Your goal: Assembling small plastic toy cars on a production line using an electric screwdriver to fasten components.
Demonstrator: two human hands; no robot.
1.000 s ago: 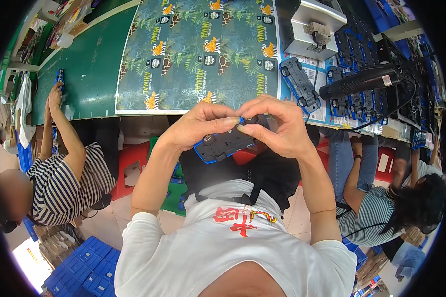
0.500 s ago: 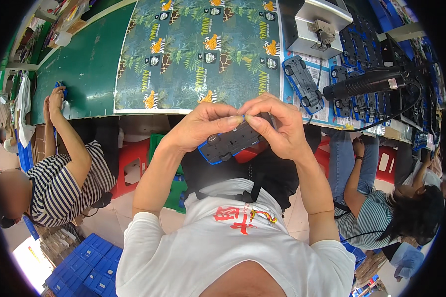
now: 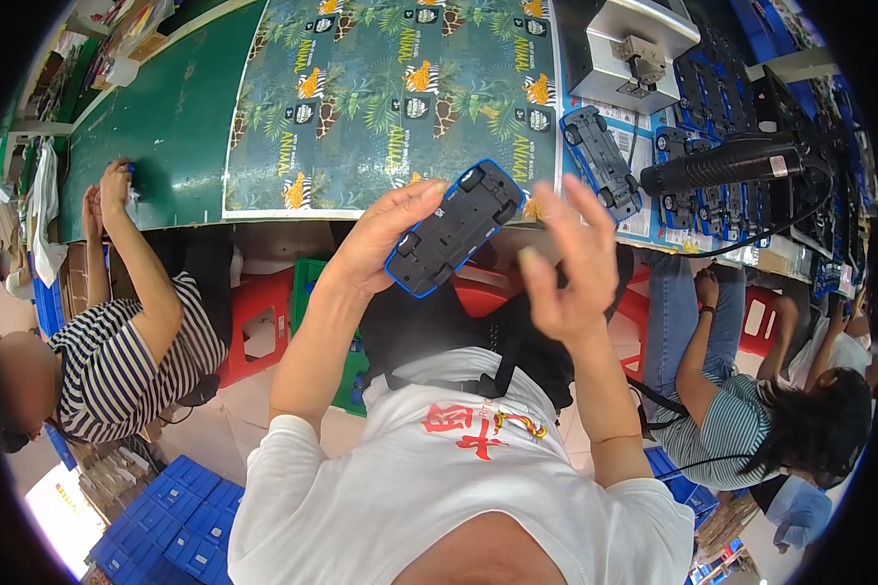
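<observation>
My left hand (image 3: 379,234) grips a blue toy car (image 3: 456,227) by its side, its black underside with wheels turned up toward me. The car is held tilted over the table's front edge. Just right of it, apart from the car, my right hand (image 3: 574,261) is raised with its fingers spread; it is blurred by motion and I see nothing in it. Another toy car (image 3: 600,161) lies underside up on the table beyond my right hand.
A printed animal-pattern sheet (image 3: 361,127) covers the table ahead. At right stand a metal fixture (image 3: 622,60), a black cylindrical tool (image 3: 722,168) with a cable, and several more toy cars (image 3: 675,180). A co-worker in stripes (image 3: 127,331) sits at left, another (image 3: 722,429) at right.
Both hands were together at the car's upper edge. Now my right hand has let go and moved right, opening. My left hand has raised the car, showing its whole underside.
</observation>
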